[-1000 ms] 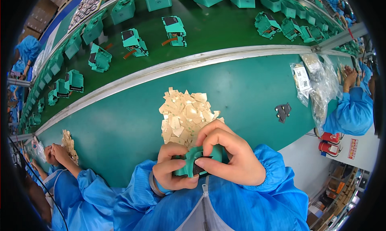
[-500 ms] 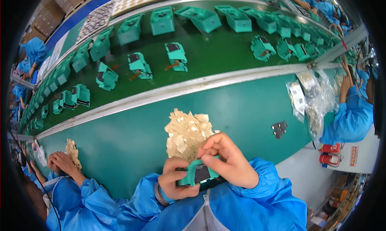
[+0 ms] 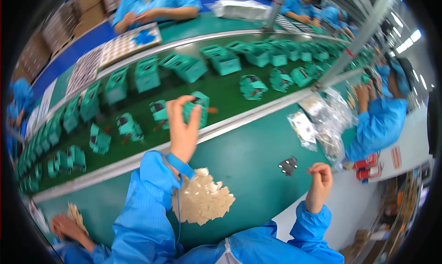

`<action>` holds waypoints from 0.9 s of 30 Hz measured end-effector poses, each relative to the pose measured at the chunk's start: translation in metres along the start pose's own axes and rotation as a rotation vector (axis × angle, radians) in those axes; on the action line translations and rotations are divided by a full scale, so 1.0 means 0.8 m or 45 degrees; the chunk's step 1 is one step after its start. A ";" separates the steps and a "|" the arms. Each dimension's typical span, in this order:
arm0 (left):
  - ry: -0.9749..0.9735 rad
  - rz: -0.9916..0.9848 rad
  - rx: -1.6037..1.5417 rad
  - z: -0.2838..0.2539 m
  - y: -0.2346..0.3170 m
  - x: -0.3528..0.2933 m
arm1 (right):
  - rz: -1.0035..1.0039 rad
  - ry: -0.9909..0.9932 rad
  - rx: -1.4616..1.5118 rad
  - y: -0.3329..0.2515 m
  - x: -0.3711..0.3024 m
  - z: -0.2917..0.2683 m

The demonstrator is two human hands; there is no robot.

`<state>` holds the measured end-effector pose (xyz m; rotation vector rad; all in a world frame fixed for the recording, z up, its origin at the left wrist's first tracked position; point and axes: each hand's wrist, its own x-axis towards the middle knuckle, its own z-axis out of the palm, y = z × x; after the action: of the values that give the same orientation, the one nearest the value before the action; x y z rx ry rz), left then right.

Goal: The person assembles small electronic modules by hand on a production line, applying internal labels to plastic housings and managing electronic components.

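Observation:
My left hand (image 3: 182,128) is stretched out over the dark green belt (image 3: 230,111), thumb and fingers curled round the near-left side of a green plastic housing (image 3: 200,108). A short orange strip sticks out from that housing on its right. Apart from it, at the table's right front edge, my right hand (image 3: 319,186) is raised with the fingers pinched together. Whatever lies at its fingertips is too small to name. Between my arms a heap of flat beige pieces (image 3: 207,202) lies on the green table (image 3: 251,158). Small black pieces with white spots (image 3: 288,166) lie near my right hand.
A metal rail (image 3: 235,123) separates table and belt. More green housings (image 3: 129,127) stand on the belt, with a row of green bins (image 3: 147,74) behind. Plastic bags (image 3: 324,119) lie at right, beside a co-worker's blue sleeve (image 3: 380,126). Another person's hands (image 3: 69,227) are at left.
My left hand has carried the green housing from in front of my chest out to the belt. My right hand has let go of it and moved right. The view has shifted.

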<state>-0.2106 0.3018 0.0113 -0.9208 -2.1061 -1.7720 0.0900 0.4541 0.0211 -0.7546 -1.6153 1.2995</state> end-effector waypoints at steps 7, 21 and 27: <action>0.136 0.012 0.165 0.065 -0.079 0.009 | 0.005 -0.015 -0.773 0.049 -0.006 -0.013; -0.598 -0.693 -0.223 -0.028 -0.009 -0.045 | -0.646 -0.435 -1.542 0.071 0.027 -0.013; -0.829 -0.378 -0.478 -0.097 0.090 -0.103 | -0.667 -0.344 -1.365 0.032 0.022 0.012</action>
<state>-0.1201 0.2076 0.0417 -1.5213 -2.4188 -2.3105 0.0725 0.4722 0.0010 -0.6750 -2.5213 0.0795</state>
